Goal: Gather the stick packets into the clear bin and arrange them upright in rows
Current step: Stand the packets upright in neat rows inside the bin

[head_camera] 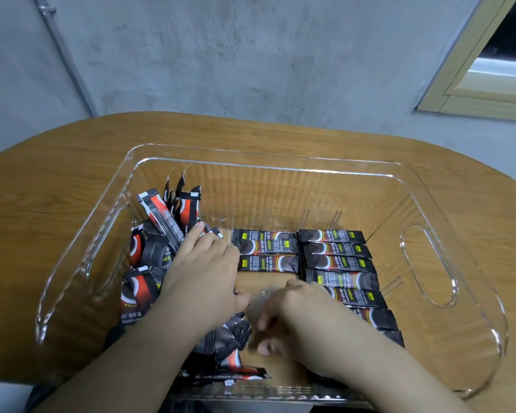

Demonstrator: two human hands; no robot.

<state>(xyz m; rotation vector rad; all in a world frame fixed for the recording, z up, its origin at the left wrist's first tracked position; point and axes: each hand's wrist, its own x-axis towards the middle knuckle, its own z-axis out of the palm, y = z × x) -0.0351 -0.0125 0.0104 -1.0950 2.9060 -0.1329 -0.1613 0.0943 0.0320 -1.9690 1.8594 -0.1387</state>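
A clear bin (447,296) stands on a wooden table (57,180) before a grey wall (251,55). Inside it, a jumbled heap of stick packets (161,231) leans against the left wall, some tilted upward; a flat column of packets (340,266) lies along the right side, and a shorter row (265,248) lies in the middle. The person's left hand (204,269) rests on the heap, fingers extended and relaxed. The right hand (292,317) has curled fingers near loose packets (230,335) at the near wall; motion blur hides whether it holds anything.
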